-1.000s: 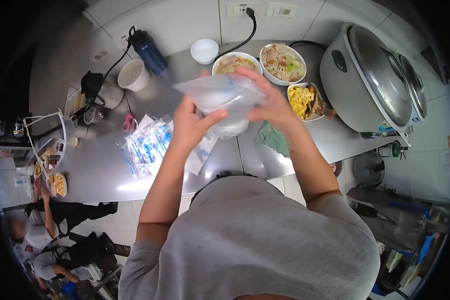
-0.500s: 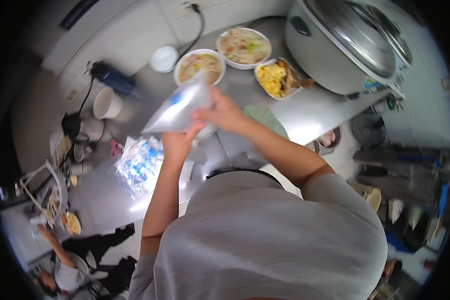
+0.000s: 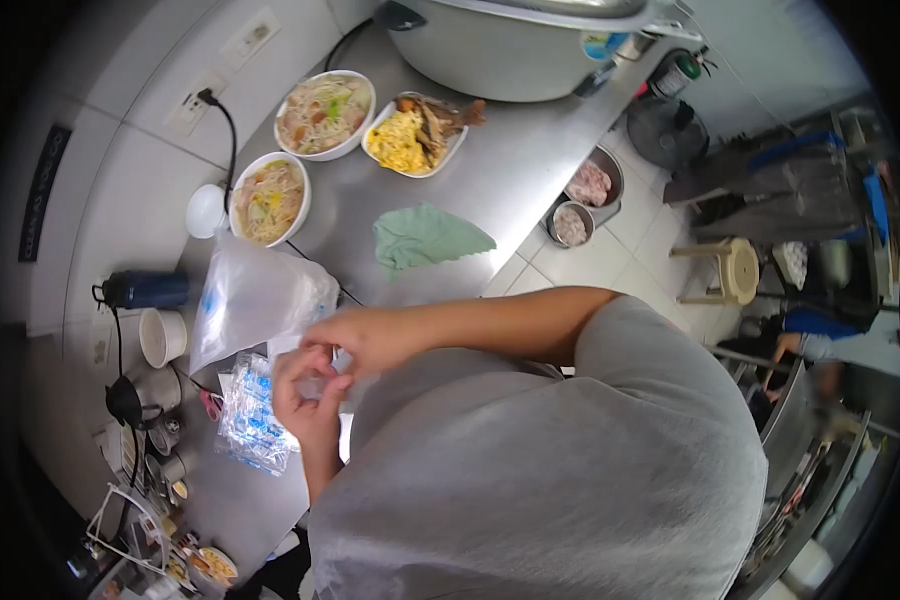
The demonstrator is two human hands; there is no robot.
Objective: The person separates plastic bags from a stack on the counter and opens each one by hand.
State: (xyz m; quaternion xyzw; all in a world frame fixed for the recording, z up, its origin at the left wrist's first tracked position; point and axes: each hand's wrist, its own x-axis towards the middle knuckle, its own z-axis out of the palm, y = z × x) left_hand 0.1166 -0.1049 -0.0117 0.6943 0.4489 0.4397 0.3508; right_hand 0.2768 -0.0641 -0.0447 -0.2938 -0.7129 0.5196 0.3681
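A clear plastic bag (image 3: 255, 290), puffed out and with a blue print, lies on the steel counter below the noodle bowl. My right hand (image 3: 355, 340) is at the bag's near end, fingers bent. Close against it, my left hand (image 3: 310, 395) has its thumb and fingers curled toward each other; whatever lies between them is too small to tell. Under and beside the left hand is a pile of flat clear packets with blue print (image 3: 255, 415). A green cloth (image 3: 430, 238) rests to the right of the bag.
Two noodle bowls (image 3: 324, 115) (image 3: 270, 200), a dish of egg and fish (image 3: 415, 135) and a large cooker (image 3: 510, 50) stand along the counter. A blue bottle (image 3: 150, 289) and white tub (image 3: 163, 337) are at left. Pots of meat (image 3: 592, 185) and a stool (image 3: 738, 271) are beyond the edge.
The view has swung to the right. My hands have come down from the raised bag to its near end, close to my body, and the bag is now lower, beside the packets.
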